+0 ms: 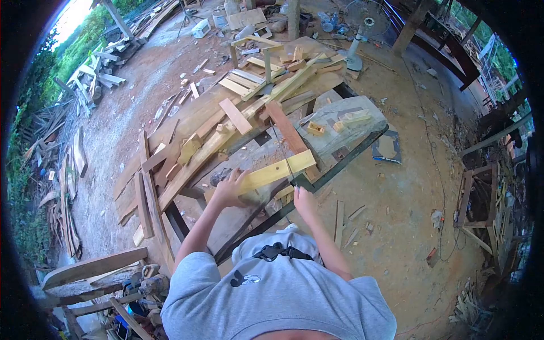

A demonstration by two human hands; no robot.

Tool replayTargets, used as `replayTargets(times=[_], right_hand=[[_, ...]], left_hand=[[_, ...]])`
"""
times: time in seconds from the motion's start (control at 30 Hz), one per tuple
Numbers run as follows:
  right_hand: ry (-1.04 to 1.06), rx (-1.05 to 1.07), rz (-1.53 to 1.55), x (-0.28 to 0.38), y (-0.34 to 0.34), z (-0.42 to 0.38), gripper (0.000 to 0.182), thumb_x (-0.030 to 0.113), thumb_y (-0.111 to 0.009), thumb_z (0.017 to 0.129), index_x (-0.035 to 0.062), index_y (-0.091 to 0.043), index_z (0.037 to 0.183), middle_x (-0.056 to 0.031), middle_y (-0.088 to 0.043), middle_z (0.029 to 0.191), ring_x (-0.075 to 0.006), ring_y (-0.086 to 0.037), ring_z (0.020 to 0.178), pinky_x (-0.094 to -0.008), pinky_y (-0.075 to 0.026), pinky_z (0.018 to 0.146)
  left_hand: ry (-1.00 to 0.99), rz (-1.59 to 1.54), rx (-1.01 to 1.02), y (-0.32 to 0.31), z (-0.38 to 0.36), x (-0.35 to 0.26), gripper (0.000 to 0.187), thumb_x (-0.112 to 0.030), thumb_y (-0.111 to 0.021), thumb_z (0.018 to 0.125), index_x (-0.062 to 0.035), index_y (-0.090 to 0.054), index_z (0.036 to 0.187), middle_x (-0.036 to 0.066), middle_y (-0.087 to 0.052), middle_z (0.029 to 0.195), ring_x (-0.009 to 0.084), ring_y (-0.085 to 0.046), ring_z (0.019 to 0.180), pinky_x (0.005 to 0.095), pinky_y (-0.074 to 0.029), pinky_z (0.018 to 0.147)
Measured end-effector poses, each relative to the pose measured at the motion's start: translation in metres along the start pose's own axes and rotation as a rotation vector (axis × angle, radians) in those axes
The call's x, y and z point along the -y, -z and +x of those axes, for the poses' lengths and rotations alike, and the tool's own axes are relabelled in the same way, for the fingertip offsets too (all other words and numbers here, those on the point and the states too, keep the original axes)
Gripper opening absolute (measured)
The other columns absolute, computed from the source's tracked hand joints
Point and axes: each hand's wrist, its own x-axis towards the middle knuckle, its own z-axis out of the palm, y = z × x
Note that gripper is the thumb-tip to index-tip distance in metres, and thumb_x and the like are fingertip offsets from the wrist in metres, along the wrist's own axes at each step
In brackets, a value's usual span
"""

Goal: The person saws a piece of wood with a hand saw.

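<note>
A pale yellow wooden board (276, 173) lies slanted across the near edge of the workbench (354, 107). My left hand (229, 188) grips its left end, fingers over the top face. My right hand (305, 199) is closed at the board's near edge, towards its right end. In it is a handsaw (302, 182), dark near my fist, with a long thin line of blade running away from me across the board. Whether the blade has cut into the wood cannot be made out. A reddish-brown board (287, 126) lies just beyond the yellow one.
Long planks (212, 148) and offcuts are heaped on the left of the bench. Small wood blocks (315, 128) sit on its far right part. A standing fan (355, 51) is behind. A wooden frame (477, 195) stands right, and a cord (433, 164) trails over the dirt floor.
</note>
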Motion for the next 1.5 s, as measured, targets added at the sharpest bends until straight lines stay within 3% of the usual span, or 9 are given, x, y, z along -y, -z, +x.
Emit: replayTargets(times=[0.1, 0.17, 0.27, 0.4, 0.47, 1.0, 1.17, 1.23, 1.5], right_hand=[[0.001, -0.008, 0.006, 0.000, 0.002, 0.001, 0.036, 0.029, -0.037, 0.087, 0.0000, -0.054, 0.075, -0.0217, -0.058, 0.067, -0.0383, -0.057, 0.065, -0.0471, -0.045, 0.058], [0.002, -0.007, 0.002, -0.001, 0.001, 0.002, 0.036, 0.029, -0.036, 0.087, 0.0001, -0.054, 0.075, -0.0214, -0.058, 0.067, -0.0383, -0.057, 0.065, -0.0468, -0.045, 0.058], [-0.008, 0.001, 0.009, 0.000, 0.004, 0.000, 0.036, 0.030, -0.036, 0.087, 0.0007, -0.054, 0.076, -0.0215, -0.058, 0.068, -0.0382, -0.057, 0.065, -0.0469, -0.045, 0.059], [-0.042, 0.028, -0.016, 0.000, 0.008, 0.000, 0.037, 0.032, -0.035, 0.087, 0.0023, -0.055, 0.077, -0.0215, -0.058, 0.070, -0.0379, -0.057, 0.067, -0.0474, -0.045, 0.060], [-0.038, 0.028, -0.013, 0.000, 0.010, 0.000, 0.037, 0.032, -0.035, 0.087, 0.0025, -0.055, 0.077, -0.0215, -0.058, 0.070, -0.0378, -0.057, 0.067, -0.0475, -0.045, 0.061], [-0.036, 0.014, -0.022, -0.002, 0.010, -0.001, 0.035, 0.032, -0.033, 0.088, 0.0024, -0.051, 0.081, -0.0214, -0.058, 0.067, -0.0382, -0.057, 0.065, -0.0477, -0.045, 0.059], [-0.028, 0.051, -0.004, -0.008, 0.008, -0.001, 0.035, 0.033, -0.031, 0.088, 0.0029, -0.050, 0.087, -0.0218, -0.058, 0.069, -0.0389, -0.057, 0.067, -0.0488, -0.045, 0.061], [0.023, 0.013, -0.003, -0.012, 0.003, 0.000, 0.034, 0.032, -0.032, 0.088, 0.0021, -0.048, 0.083, -0.0233, -0.057, 0.071, -0.0406, -0.055, 0.070, -0.0506, -0.042, 0.063], [-0.030, 0.007, -0.027, -0.002, 0.006, 0.001, 0.031, 0.029, -0.033, 0.088, 0.0026, -0.051, 0.085, -0.0248, -0.057, 0.069, -0.0401, -0.056, 0.066, -0.0502, -0.044, 0.059]], left_hand=[[0.042, -0.113, -0.075, -0.015, 0.009, -0.002, 0.113, -0.036, -0.079, 0.037, -0.0141, -0.021, 0.131, 0.022, -0.026, 0.130, 0.0417, -0.040, 0.109, 0.0475, -0.037, 0.087], [0.087, 0.270, -0.199, -0.025, 0.015, -0.007, 0.111, -0.039, -0.078, 0.037, -0.0081, -0.024, 0.129, 0.021, -0.026, 0.130, 0.0411, -0.031, 0.116, 0.0540, -0.027, 0.093], [0.066, 0.259, -0.192, -0.041, 0.029, -0.005, 0.113, -0.038, -0.078, 0.036, -0.0043, -0.023, 0.129, 0.021, -0.026, 0.131, 0.0410, -0.023, 0.121, 0.0582, -0.018, 0.095], [-0.016, 0.250, -0.384, -0.056, 0.034, 0.009, 0.114, -0.036, -0.078, 0.034, -0.0078, -0.023, 0.129, 0.022, -0.026, 0.130, 0.0424, -0.025, 0.120, 0.0574, -0.023, 0.093], [-0.009, 0.071, -0.163, -0.030, 0.024, -0.001, 0.113, -0.032, -0.078, 0.033, -0.0109, -0.023, 0.130, 0.023, -0.026, 0.130, 0.0439, -0.024, 0.119, 0.0578, -0.027, 0.090], [0.041, 0.016, -0.183, -0.025, 0.021, -0.013, 0.096, -0.033, -0.077, 0.038, -0.0093, -0.034, 0.121, 0.025, -0.026, 0.128, 0.0468, -0.023, 0.118, 0.0542, -0.034, 0.089], [0.105, 0.078, -0.203, -0.016, 0.019, -0.033, 0.090, -0.030, -0.075, 0.043, -0.0038, -0.036, 0.120, 0.021, -0.032, 0.127, 0.0439, -0.018, 0.123, 0.0535, -0.015, 0.100], [0.015, 0.153, -0.409, -0.046, 0.043, -0.019, 0.082, -0.033, -0.072, 0.051, -0.0031, -0.037, 0.119, 0.019, -0.037, 0.123, 0.0393, -0.022, 0.122, 0.0509, -0.015, 0.100], [0.005, 0.054, -0.295, -0.035, 0.105, -0.080, 0.057, -0.034, -0.065, 0.059, -0.0035, -0.044, 0.102, 0.013, -0.058, 0.089, 0.0283, -0.058, 0.080, 0.0387, -0.046, 0.066]])
